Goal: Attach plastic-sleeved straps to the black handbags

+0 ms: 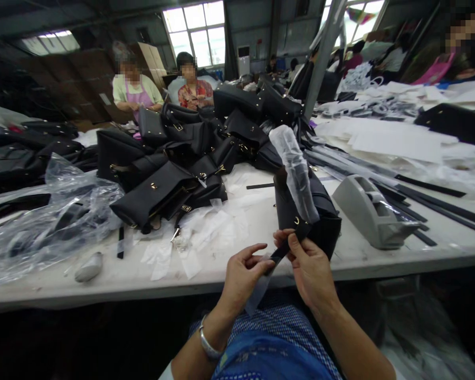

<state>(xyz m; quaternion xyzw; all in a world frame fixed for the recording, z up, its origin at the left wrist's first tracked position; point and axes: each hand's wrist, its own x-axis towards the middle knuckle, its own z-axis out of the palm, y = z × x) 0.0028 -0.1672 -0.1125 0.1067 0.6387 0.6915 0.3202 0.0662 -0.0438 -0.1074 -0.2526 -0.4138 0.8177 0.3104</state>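
Between my two hands runs a black strap [282, 250], in front of a black handbag [328, 211] near the table's front edge. My left hand [243, 269] pinches the strap's lower end, where a thin translucent wrap [258, 295] hangs down. Higher up, my right hand [311, 264] grips the same strap between thumb and fingers, close to the bag's gold ring [296, 220]. A handle wrapped in white film [295, 169] rises from the bag. Whether the strap is fastened to the bag cannot be made out.
A grey tape dispenser [374, 211] stands right of the bag, beside long black strips [439, 200]. Black handbags [190, 137] are heaped behind. Clear plastic [83, 211] and a grey computer-mouse-shaped object [89, 267] lie left. Two people [133, 95] work across the table [142, 293].
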